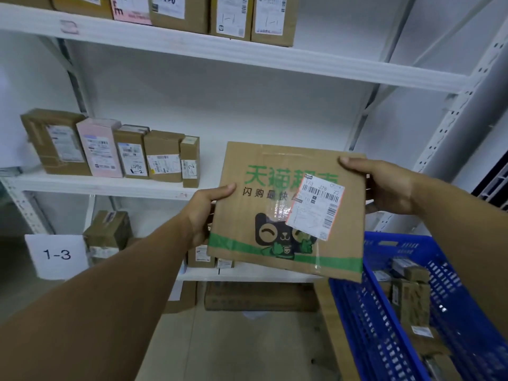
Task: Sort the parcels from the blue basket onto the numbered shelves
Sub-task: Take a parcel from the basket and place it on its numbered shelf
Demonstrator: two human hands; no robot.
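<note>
Both hands, the left hand (204, 213) and the right hand (384, 185), grip opposite edges of a flat cardboard parcel (275, 215) held in front of the white shelves (110, 185), above the blue basket (384, 325).

Matt brown cardboard parcel (286, 213) with glossy tape, perforated blue plastic basket (390, 320), white painted metal shelves (192, 48).

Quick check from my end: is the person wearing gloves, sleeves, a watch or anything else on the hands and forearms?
Nothing visible. The left hand and right hand are bare, no gloves or rings seen. Both forearms are uncovered up to the frame edge, with no sleeves, watch or wristband in view.
</note>
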